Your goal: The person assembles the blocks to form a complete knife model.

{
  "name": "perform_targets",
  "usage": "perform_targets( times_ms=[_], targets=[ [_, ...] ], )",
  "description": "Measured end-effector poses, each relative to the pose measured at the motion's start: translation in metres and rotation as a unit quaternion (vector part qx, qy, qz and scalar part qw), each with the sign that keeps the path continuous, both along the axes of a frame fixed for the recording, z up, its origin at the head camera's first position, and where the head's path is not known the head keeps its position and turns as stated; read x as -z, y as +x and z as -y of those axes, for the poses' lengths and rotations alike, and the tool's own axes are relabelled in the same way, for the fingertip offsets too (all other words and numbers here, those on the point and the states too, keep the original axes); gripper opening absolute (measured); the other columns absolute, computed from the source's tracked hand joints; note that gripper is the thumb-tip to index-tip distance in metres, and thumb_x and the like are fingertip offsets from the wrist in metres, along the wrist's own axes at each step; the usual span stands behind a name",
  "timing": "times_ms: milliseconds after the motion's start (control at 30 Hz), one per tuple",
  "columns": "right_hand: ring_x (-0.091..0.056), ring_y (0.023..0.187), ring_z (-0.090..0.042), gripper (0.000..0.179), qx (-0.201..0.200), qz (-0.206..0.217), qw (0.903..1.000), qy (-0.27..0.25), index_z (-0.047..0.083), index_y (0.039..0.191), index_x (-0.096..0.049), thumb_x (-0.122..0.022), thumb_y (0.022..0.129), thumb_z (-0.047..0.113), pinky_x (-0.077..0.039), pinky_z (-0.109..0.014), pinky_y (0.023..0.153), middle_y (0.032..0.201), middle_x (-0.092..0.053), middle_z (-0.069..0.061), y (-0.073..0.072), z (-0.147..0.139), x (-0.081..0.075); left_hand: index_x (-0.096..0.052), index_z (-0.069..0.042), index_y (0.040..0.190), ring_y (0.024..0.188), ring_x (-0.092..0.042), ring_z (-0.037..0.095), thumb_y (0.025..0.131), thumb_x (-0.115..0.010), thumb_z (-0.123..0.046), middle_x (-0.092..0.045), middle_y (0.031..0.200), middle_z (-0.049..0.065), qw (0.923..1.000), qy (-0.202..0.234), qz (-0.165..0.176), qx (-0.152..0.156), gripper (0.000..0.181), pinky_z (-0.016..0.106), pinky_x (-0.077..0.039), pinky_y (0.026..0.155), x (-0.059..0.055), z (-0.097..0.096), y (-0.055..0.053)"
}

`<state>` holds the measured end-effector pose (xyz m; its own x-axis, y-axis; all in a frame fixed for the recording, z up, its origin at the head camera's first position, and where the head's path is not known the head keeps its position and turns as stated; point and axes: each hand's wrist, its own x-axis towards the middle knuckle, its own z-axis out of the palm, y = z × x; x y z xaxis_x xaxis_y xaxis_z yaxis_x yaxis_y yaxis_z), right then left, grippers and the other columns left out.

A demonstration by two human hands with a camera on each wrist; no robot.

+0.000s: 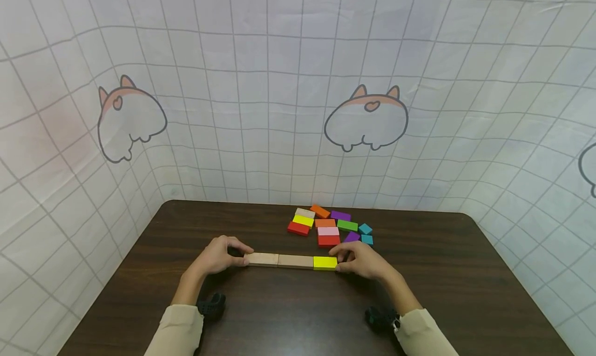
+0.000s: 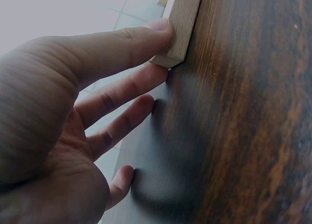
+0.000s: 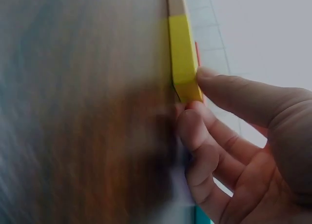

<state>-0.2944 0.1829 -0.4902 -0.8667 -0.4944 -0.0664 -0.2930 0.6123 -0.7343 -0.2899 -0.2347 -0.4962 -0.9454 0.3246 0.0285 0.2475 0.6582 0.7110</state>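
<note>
Three blocks lie end to end on the desk: a left wooden block, a middle wooden block and, at the right, a yellow block. The left hand has its grip narrowed to the row's width, thumb and forefinger pinching the left end; the right hand pinches the yellow block's right end likewise (its far-side contact is partly hidden).

The middle block looks like the weak point: no finger touches it, so only its neighbours' ends and the desk steady it. Uneven inward pressure would probably buckle the row at a seam; pulling apart would open a gap; lifting with too little squeeze would likely drop the middle. Twisting either wrist could also skew an end block. Just far of the right hand lie the nearer purple block and the nearer teal block, which its knuckles might knock if it swings farther out.
</note>
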Motion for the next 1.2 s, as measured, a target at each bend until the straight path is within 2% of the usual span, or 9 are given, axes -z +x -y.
perform_targets(
  times_ms=[100, 200, 367, 533, 800, 933, 1067, 1200],
  targets=[
    [-0.057, 0.071, -0.017, 0.028, 0.010, -0.011, 0.9998, -0.014, 0.009, 0.122, -0.072, -0.074, 0.095, 0.014, -0.052, -0.027, 0.061, 0.096, -0.064, -0.005, -0.002, -0.008, -0.004, -0.083, -0.023, 0.102, 0.106, -0.067, 0.025, 0.083, -0.086, -0.021, -0.076, 0.105, -0.002, 1.0000, -0.001, -0.001, 0.000, 0.019, 0.053, -0.053, 0.096, 0.000, 0.000, 0.000],
    [-0.056, 0.073, -0.017, 0.030, 0.037, -0.037, 0.9984, -0.020, 0.009, 0.124, -0.071, -0.074, 0.095, 0.014, -0.050, -0.027, 0.061, 0.101, -0.066, -0.007, -0.004, -0.018, -0.008, -0.083, -0.023, 0.102, 0.107, -0.067, 0.025, 0.083, -0.086, -0.021, -0.076, 0.105, -0.002, 1.0000, 0.001, 0.000, 0.000, 0.019, 0.053, -0.053, 0.096, 0.000, 0.000, 0.000],
    [-0.053, 0.071, -0.018, 0.037, 0.082, -0.067, 0.9942, -0.018, 0.011, 0.131, -0.068, -0.074, 0.094, 0.013, -0.046, -0.028, 0.058, 0.118, -0.067, -0.013, -0.008, -0.033, -0.011, -0.083, -0.023, 0.102, 0.107, -0.066, 0.025, 0.083, -0.086, -0.021, -0.076, 0.105, -0.002, 1.0000, 0.005, 0.002, 0.000, 0.019, 0.052, -0.053, 0.096, -0.001, 0.001, 0.001],
    [-0.052, 0.074, -0.020, 0.044, 0.088, -0.079, 0.9929, 0.006, 0.009, 0.135, -0.066, -0.075, 0.093, 0.010, -0.046, -0.030, 0.061, 0.128, -0.065, -0.016, -0.019, -0.045, -0.012, -0.083, -0.022, 0.103, 0.106, -0.066, 0.025, 0.083, -0.086, -0.021, -0.076, 0.106, -0.002, 1.0000, 0.007, 0.005, 0.002, 0.020, 0.052, -0.053, 0.096, -0.001, 0.001, 0.002],
    [-0.050, 0.070, -0.018, 0.047, 0.078, -0.074, 0.9931, 0.046, 0.006, 0.135, -0.066, -0.078, 0.090, 0.009, -0.046, -0.029, 0.061, 0.125, -0.068, -0.018, -0.037, -0.050, -0.012, -0.082, -0.023, 0.104, 0.110, -0.066, 0.028, 0.085, -0.085, -0.020, -0.076, 0.108, -0.001, 0.9999, 0.007, 0.006, 0.009, 0.020, 0.052, -0.053, 0.097, -0.001, 0.001, -0.001],
    [-0.053, 0.076, -0.018, 0.048, 0.072, -0.073, 0.9923, 0.070, 0.008, 0.134, -0.067, -0.080, 0.088, 0.010, -0.049, -0.031, 0.067, 0.120, -0.069, -0.017, -0.044, -0.050, -0.009, -0.082, -0.023, 0.104, 0.109, -0.066, 0.026, 0.084, -0.085, -0.020, -0.076, 0.107, -0.002, 1.0000, 0.003, 0.005, 0.007, 0.020, 0.051, -0.053, 0.097, -0.001, 0.000, 0.000],
    [-0.055, 0.083, -0.019, 0.047, 0.065, -0.076, 0.9910, 0.090, 0.011, 0.132, -0.068, -0.081, 0.087, 0.011, -0.049, -0.033, 0.075, 0.112, -0.069, -0.012, -0.048, -0.048, -0.008, -0.082, -0.023, 0.104, 0.107, -0.066, 0.024, 0.084, -0.085, -0.020, -0.076, 0.106, -0.002, 1.0000, 0.002, 0.006, 0.006, 0.020, 0.049, -0.054, 0.094, 0.000, 0.000, 0.000],
    [-0.052, 0.083, -0.019, 0.048, 0.053, -0.071, 0.9912, 0.099, 0.012, 0.132, -0.068, -0.082, 0.086, 0.010, -0.045, -0.033, 0.074, 0.105, -0.066, -0.008, -0.051, -0.046, -0.008, -0.083, -0.023, 0.103, 0.107, -0.066, 0.024, 0.084, -0.086, -0.020, -0.076, 0.106, -0.002, 1.0000, 0.003, 0.005, 0.003, 0.020, 0.049, -0.054, 0.094, -0.001, 0.000, 0.000]
  ],
)
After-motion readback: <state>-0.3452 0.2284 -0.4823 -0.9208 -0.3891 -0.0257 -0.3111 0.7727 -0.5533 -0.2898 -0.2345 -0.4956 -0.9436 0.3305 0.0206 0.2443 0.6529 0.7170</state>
